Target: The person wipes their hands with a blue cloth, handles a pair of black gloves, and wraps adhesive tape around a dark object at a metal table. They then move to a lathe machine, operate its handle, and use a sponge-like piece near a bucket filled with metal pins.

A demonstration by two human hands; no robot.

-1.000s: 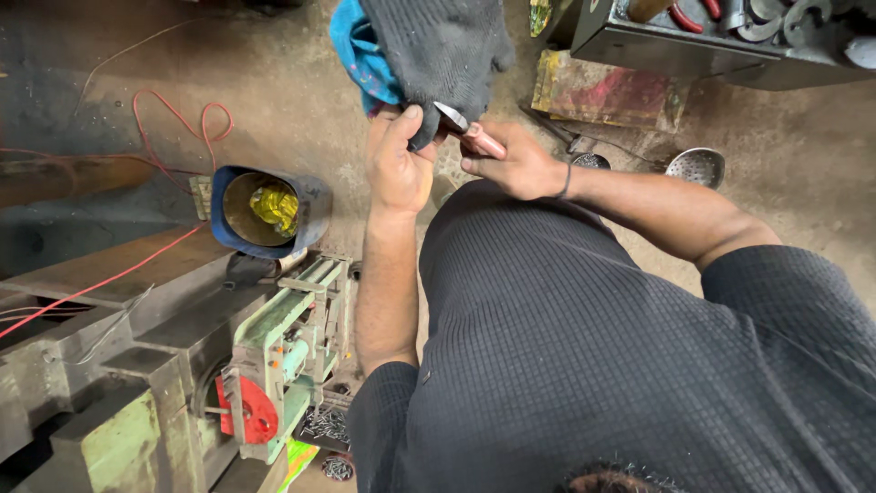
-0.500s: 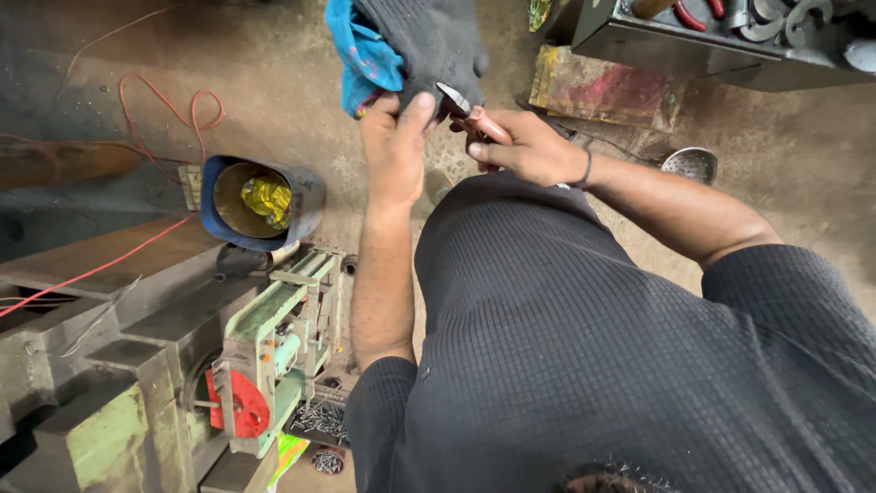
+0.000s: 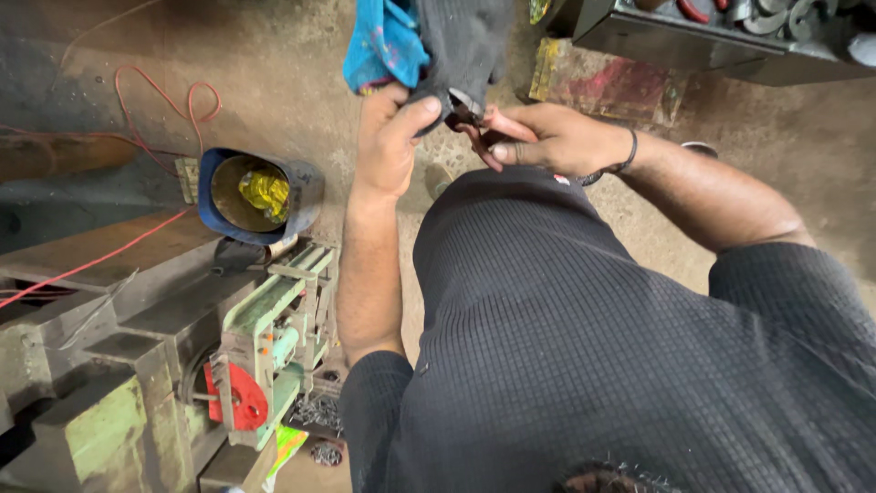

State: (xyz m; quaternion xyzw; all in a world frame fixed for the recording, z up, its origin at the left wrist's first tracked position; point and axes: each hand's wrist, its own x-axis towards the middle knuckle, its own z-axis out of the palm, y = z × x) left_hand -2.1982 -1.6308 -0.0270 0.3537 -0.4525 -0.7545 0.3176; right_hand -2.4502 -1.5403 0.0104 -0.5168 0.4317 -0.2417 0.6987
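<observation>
My left hand (image 3: 391, 139) is closed on the lower edge of a dark grey cloth (image 3: 465, 36) that hangs beside a bright blue cloth (image 3: 385, 42). Just to its right, my right hand (image 3: 538, 139) pinches a small metal tool with a reddish handle (image 3: 467, 111), its shiny tip pressed into the grey cloth between both hands. A dark band sits on my right wrist. My dark shirt fills the lower right of the view.
A blue bucket (image 3: 306, 196) with a yellow item inside stands on the dirty floor at left. A green and grey metal machine (image 3: 265, 347) with a red part sits below it. Red wires (image 3: 173, 100) loop across the floor. A dark tool tray (image 3: 730, 36) is at upper right.
Both hands and the cloths have stayed together while the view shifted; the tool's tip now lies tighter against the grey cloth, with less of its handle showing.
</observation>
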